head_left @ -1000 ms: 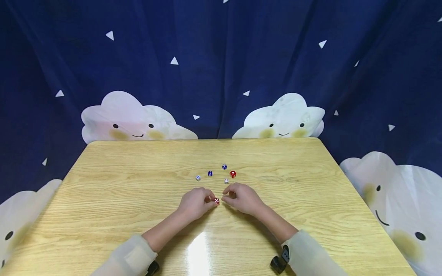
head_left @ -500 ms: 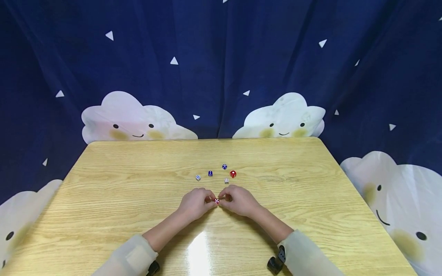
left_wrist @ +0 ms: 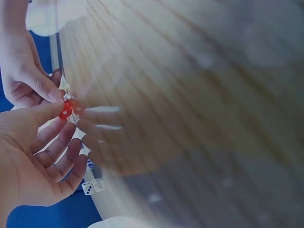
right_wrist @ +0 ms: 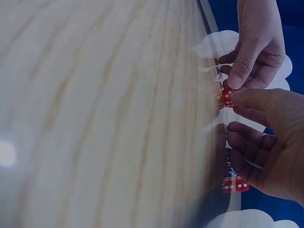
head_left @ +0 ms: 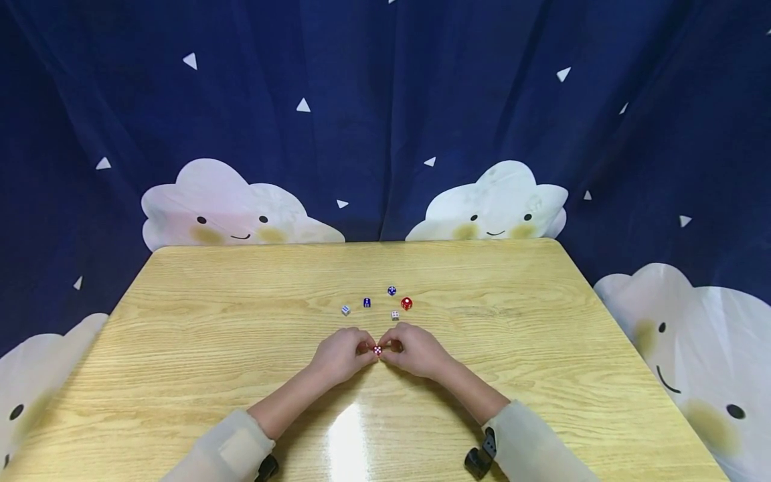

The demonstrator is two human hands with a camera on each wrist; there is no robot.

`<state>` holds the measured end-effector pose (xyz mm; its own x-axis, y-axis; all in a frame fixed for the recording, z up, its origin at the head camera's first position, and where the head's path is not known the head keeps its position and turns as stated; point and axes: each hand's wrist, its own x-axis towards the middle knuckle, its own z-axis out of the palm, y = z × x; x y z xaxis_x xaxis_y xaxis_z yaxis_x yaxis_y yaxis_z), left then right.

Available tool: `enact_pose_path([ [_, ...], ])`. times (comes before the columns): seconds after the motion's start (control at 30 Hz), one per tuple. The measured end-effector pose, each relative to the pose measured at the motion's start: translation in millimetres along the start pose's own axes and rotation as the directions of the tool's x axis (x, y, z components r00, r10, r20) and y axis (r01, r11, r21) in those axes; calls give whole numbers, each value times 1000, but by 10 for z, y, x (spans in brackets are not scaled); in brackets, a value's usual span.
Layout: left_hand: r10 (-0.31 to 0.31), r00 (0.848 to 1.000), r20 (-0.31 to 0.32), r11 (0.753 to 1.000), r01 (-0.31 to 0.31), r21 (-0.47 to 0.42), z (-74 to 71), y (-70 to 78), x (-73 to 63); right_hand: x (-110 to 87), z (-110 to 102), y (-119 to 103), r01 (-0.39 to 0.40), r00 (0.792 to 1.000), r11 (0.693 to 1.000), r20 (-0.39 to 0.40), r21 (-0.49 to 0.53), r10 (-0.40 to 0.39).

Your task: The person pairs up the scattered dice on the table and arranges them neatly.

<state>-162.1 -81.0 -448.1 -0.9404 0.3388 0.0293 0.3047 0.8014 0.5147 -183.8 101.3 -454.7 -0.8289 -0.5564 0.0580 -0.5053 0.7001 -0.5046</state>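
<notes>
Between the two hands, close over the table, is a red die (head_left: pixel 377 350) with white pips. My left hand (head_left: pixel 341 355) pinches it from the left with thumb and forefinger. From the other side, the thumb and forefinger of my right hand (head_left: pixel 417 351) pinch the same die. In the left wrist view the red die (left_wrist: pixel 65 109) shows between the fingertips of both hands, the other left fingers loosely bent below. The right wrist view shows the die (right_wrist: pixel 228 96) partly covered by the thumbs.
Beyond the hands lie a white die (head_left: pixel 346 310), a blue die (head_left: pixel 367 302), another blue die (head_left: pixel 392 290), a second red die (head_left: pixel 406 304) and a white die (head_left: pixel 395 315). The wooden table (head_left: pixel 241 288) ends at a dark blue curtain (head_left: pixel 373 120) with clouds.
My right hand has moved left from beside the red die and taken hold of it. My left hand keeps its pinch, and the die has turned slightly. The other dice have stayed put.
</notes>
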Motion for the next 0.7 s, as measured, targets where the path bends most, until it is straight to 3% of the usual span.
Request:
enact_pose_path([
  [0.47,3,1000,-3,1000,-3,24,24,5,9,-8,3,25,26,1000,1000,-8,13,-26],
  [0.7,18,1000,-12,1000,-17,16,34,-12,7,-28,-37,80,5,1000,997,-27,73,-3],
])
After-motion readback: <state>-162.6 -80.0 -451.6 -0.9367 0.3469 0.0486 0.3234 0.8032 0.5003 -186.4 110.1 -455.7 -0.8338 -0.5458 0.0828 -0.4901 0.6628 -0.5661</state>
